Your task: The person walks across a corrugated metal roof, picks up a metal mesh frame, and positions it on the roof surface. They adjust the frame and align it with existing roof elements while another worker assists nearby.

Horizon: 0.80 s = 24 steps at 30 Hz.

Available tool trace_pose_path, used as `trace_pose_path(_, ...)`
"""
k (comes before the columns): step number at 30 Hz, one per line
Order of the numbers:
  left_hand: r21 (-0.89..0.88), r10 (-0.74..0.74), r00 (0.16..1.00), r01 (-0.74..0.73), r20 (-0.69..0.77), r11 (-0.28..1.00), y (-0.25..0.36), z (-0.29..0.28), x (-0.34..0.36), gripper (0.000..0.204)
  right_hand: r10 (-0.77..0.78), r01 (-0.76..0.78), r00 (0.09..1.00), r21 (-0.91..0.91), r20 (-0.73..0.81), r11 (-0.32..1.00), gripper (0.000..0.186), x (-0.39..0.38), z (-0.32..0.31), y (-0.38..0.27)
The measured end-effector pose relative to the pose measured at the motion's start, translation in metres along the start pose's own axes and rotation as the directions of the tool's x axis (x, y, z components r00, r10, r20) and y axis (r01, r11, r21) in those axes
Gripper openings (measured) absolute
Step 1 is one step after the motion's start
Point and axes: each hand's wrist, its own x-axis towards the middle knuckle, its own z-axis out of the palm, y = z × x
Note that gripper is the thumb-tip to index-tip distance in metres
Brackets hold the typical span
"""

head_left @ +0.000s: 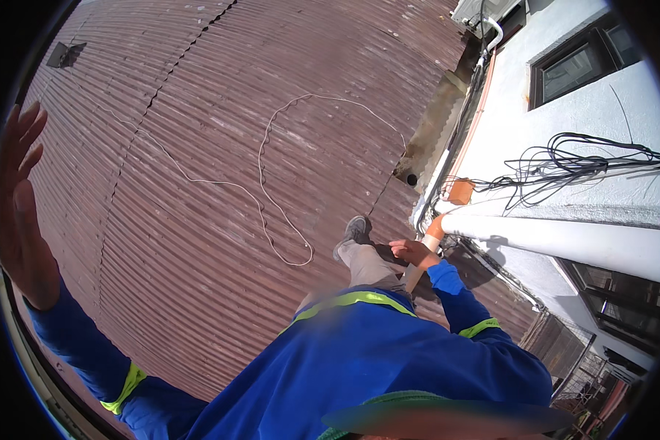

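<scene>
My left hand (23, 213) is raised at the far left, over the ribbed brown-red roof (205, 139). Its fingers are stretched out and apart, and it holds nothing. On the other side, my right hand (416, 253) hovers close to the orange elbow (436, 227) of a thick white pipe (557, 238). Its fingers are curled in, and whether anything is inside them is hidden. I cannot tell if this hand touches the pipe. Both my arms wear blue sleeves with yellow-green bands. My shoe (356, 229) rests on the roof.
A thin white cable (260, 158) lies in loops across the roof. Bundled black cables (565, 165) hang on the white wall (601, 110), above an orange box (460, 191). A gutter (436, 121) follows the roof's right edge. A small dark object (60, 55) sits at the far left.
</scene>
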Motion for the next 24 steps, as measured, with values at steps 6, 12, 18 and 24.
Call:
trace_pose_path(6, -0.143, -0.78, 0.183, 0.982, 0.599, 0.12, -0.054, 0.276, -0.199, 0.073, -0.146, 0.243, 0.941, -0.309, 0.304, 0.92, 0.057, 0.09, 0.029, -0.023)
trace_pose_path(12, 0.003, -0.354, -0.054, 0.99, 0.934, -0.143, -0.008, 0.5, -0.256, 0.123, 0.083, 0.018, 0.958, -0.345, 0.275, 0.939, 0.05, 0.194, -0.063, -0.047)
trace_pose_path(18, 0.095, -0.223, 0.123, 0.637, 0.967, 0.765, -0.273, 0.629, -0.074, 0.086, 0.372, -0.407, 0.912, -0.261, -0.174, 0.875, 0.045, 0.258, -0.182, -0.191)
trace_pose_path(24, -0.371, -0.354, 0.575, 0.783, 0.737, 0.5, -0.387, 0.635, 0.217, 0.048, 0.474, -0.405, 0.816, 0.259, -0.33, 0.877, 0.045, 0.256, -0.204, -0.238)
